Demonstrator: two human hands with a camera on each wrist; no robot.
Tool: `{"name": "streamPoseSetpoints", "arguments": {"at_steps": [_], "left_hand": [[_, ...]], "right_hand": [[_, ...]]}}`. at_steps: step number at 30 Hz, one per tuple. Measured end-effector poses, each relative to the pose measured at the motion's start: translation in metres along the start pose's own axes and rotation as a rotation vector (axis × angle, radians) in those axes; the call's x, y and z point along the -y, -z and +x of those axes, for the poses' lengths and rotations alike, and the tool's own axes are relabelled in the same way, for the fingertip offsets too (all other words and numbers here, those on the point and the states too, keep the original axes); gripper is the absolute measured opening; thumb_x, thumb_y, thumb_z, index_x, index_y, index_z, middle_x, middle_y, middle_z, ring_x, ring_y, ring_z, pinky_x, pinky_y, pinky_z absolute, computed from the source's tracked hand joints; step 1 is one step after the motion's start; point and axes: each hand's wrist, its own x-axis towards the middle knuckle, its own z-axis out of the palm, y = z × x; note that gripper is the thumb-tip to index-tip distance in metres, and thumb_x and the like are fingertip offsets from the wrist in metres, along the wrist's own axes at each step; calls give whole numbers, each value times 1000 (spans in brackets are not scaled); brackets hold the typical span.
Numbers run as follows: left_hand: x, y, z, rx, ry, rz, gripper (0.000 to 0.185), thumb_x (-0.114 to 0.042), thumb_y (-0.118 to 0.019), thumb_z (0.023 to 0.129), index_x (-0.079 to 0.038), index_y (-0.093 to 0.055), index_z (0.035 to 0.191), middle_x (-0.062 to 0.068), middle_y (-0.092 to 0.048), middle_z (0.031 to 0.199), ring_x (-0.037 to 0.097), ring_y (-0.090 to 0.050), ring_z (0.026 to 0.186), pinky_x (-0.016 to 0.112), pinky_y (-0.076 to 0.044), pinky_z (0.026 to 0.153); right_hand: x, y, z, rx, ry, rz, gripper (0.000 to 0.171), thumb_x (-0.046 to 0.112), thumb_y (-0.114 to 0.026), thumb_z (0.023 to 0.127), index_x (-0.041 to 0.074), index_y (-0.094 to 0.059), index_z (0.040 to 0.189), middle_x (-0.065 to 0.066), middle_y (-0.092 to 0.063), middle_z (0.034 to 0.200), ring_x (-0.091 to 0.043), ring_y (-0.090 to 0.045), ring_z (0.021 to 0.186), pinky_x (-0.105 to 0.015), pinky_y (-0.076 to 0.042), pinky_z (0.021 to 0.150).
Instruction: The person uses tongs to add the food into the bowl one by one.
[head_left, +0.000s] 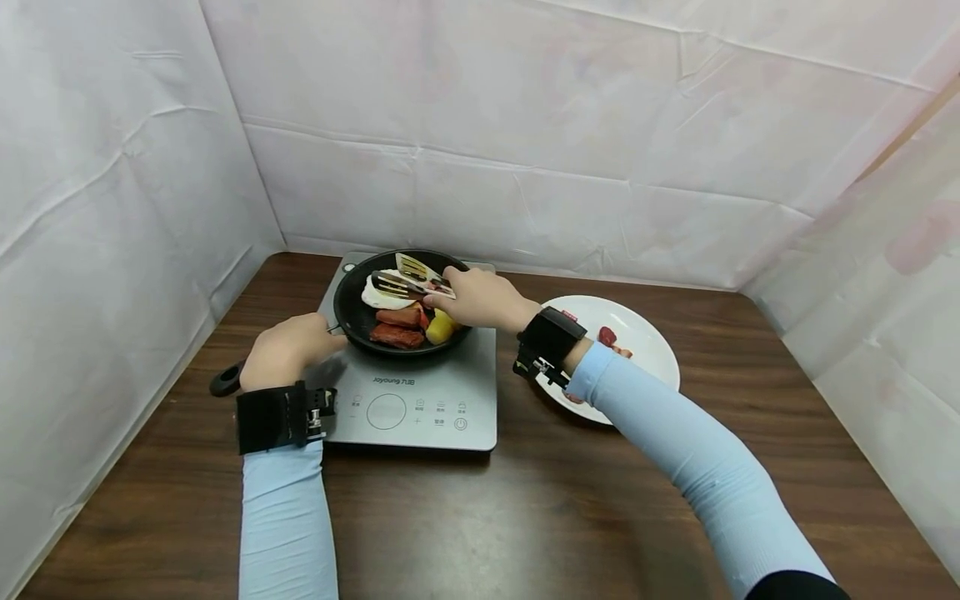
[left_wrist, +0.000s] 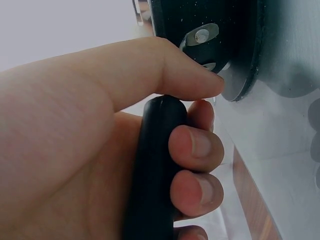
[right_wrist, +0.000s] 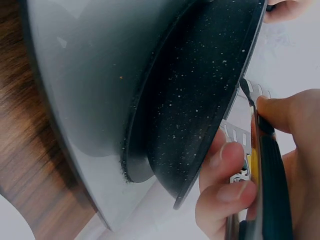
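Note:
A black frying pan [head_left: 347,302] stands on a silver induction cooktop [head_left: 435,383]. My left hand [head_left: 288,354] grips its black handle [left_wrist: 159,150], fingers wrapped round it and thumb across the top. Inside the pan lie a white fried egg [head_left: 372,294], browned meat pieces [head_left: 396,336] and a yellow piece of food [head_left: 440,328]. Over the pan's right rim, my right hand [head_left: 486,298] holds metal tongs [right_wrist: 275,185] with dark handle grips. The slotted tong heads [head_left: 397,286] are over the egg; whether anything is between them I cannot tell.
A white plate [head_left: 656,354] with a few reddish food pieces [head_left: 607,337] sits to the right, partly under my right forearm. The brown wooden table [head_left: 585,508] is bordered by white sheeting [head_left: 517,200] at the back and sides.

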Motion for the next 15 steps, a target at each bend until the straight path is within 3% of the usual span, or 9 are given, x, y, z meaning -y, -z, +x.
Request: {"name": "streamPoseSetpoints", "arguments": {"at_steps": [6, 10, 15], "left_hand": [[2, 1, 1, -4, 2, 4, 42, -36, -47, 102, 2, -65, 104, 12, -59, 88, 26, -53, 78, 45, -46, 73], [4, 1, 0, -8, 8, 6, 39, -37, -47, 102, -2, -61, 93, 9, -54, 82, 24, -51, 77, 41, -44, 70], [3, 0, 2, -4, 9, 6, 40, -36, -47, 102, 1, -63, 97, 10, -55, 83, 25, -52, 76, 40, -45, 69]], "right_hand": [[-5, -3, 0, 0, 18, -3, 65, 59, -44, 103, 11, -45, 147, -7, -70, 109, -22, -68, 89, -43, -54, 81], [-6, -5, -1, -7, 32, -11, 64, 59, -44, 103, 11, -45, 146, -5, -70, 101, -19, -67, 83, -41, -54, 78], [-10, -1, -5, -11, 44, 5, 66, 60, -45, 103, 11, -44, 148, -6, -71, 111, -21, -69, 93, -43, -55, 83]]}}
